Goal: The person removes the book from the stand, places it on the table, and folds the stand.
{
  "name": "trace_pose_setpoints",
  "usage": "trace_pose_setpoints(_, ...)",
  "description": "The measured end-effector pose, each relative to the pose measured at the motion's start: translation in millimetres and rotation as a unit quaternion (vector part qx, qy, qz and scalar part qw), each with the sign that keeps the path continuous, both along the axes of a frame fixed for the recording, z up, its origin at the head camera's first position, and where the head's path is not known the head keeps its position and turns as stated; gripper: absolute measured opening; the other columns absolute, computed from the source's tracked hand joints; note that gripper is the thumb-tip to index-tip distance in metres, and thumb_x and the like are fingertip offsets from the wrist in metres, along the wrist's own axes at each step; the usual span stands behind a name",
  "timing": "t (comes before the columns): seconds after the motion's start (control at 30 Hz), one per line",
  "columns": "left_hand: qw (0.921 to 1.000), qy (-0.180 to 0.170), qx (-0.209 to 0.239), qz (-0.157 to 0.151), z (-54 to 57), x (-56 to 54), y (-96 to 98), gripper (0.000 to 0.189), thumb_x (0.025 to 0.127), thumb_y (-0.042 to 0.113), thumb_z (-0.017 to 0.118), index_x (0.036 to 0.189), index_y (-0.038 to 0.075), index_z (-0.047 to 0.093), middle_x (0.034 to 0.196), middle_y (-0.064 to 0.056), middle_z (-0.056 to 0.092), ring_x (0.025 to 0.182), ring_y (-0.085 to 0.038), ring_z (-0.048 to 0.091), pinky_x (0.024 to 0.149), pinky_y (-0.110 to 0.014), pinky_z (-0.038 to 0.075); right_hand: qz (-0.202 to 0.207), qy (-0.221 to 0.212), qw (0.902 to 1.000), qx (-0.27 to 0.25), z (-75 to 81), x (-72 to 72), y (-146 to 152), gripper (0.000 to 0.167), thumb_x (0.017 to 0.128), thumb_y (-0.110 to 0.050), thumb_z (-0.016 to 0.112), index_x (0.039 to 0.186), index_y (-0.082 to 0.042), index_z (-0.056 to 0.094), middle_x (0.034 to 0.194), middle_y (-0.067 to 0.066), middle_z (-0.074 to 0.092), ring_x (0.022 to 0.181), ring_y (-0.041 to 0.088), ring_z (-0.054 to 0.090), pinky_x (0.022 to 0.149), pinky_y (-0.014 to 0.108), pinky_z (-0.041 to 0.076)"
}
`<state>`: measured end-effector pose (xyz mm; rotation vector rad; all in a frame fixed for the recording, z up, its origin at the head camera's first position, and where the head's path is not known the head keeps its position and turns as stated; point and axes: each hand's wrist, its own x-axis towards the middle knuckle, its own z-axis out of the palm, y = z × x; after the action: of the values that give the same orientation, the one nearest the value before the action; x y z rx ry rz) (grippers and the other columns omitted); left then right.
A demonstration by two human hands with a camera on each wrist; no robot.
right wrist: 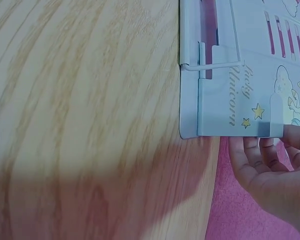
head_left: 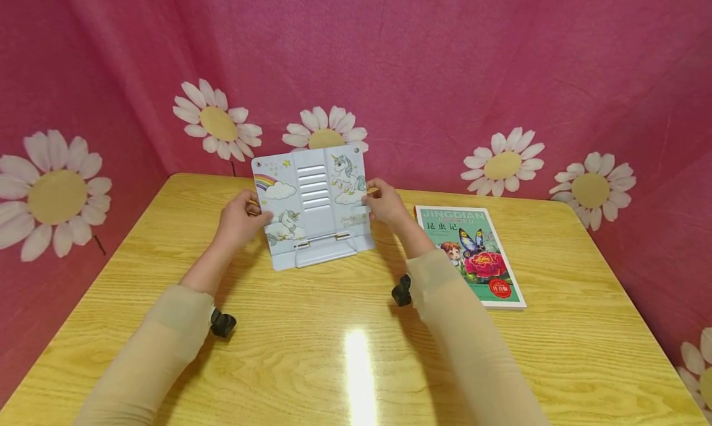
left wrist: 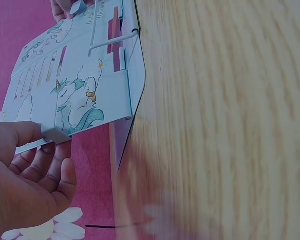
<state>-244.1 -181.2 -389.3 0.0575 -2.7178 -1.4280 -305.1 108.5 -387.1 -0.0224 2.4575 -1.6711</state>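
A white book stand [head_left: 316, 222] with unicorn and rainbow pictures, a column of slots and a wire page holder at its lower front leans back above the wooden table. My left hand [head_left: 240, 217] grips its left edge, thumb on the front and fingers behind, as the left wrist view shows on the stand [left wrist: 75, 85]. On the opposite edge my right hand [head_left: 386, 202] pinches the panel the same way. In the right wrist view the base plate [right wrist: 189, 115] of the stand meets the tabletop, and the right fingers [right wrist: 255, 155] curl behind the panel.
A green-covered book [head_left: 473, 253] with a butterfly and a red flower lies flat on the table [head_left: 300, 339], right of the stand. Pink cloth [head_left: 389, 73] with white daisies hangs behind the table and on both sides.
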Motion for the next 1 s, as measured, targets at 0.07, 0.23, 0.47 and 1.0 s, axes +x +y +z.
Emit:
trace_pose_setpoints(0.07,1.0,-0.003,0.001,-0.002,0.3,1.1,0.9,0.027,0.09,0.015,0.063,0.108,-0.001,0.049,0.096,-0.017,0.058,0.088,-0.026,0.053,0.067,-0.026,0.043,-0.004,-0.005,1.0,0.002,0.2,-0.4,1.0,0.02,0.095,-0.007,0.054,0.115,-0.008,0.05,0.094,0.011,0.05,0.079,0.024,0.052,0.078,0.046,0.051)
trace_pose_setpoints(0.23,0.9998,-0.01,-0.009,-0.014,2.1,4.8,3.0,0.029,0.091,0.015,0.062,0.111,-0.001,0.049,0.098,-0.017,0.057,0.09,-0.027,0.053,0.071,-0.027,0.044,-0.007,-0.013,0.9999,0.003,-0.9,-1.6,4.7,0.02,0.095,-0.008,0.054,0.114,-0.008,0.05,0.096,0.011,0.05,0.078,0.022,0.051,0.082,0.048,0.051)
trace_pose_setpoints(0.47,0.9992,-0.019,-0.019,-0.029,3.8,10.9,7.4,0.029,0.091,0.013,0.061,0.113,-0.002,0.049,0.1,-0.018,0.056,0.091,-0.028,0.052,0.073,-0.028,0.044,-0.005,-0.018,0.9998,0.006,0.0,-1.7,9.8,0.02,0.095,-0.008,0.053,0.115,-0.008,0.051,0.099,0.011,0.05,0.079,0.021,0.051,0.083,0.049,0.05)
trace_pose_setpoints(1.0,0.9979,0.0,-0.025,-0.059,3.1,19.6,12.0,0.022,0.089,0.007,0.063,0.105,-0.001,0.05,0.093,-0.017,0.061,0.081,-0.025,0.054,0.07,-0.027,0.043,0.002,-0.001,1.0,0.001,-2.9,-2.9,19.7,0.021,0.095,-0.007,0.054,0.115,-0.005,0.051,0.097,0.007,0.048,0.077,0.017,0.048,0.081,0.047,0.05)
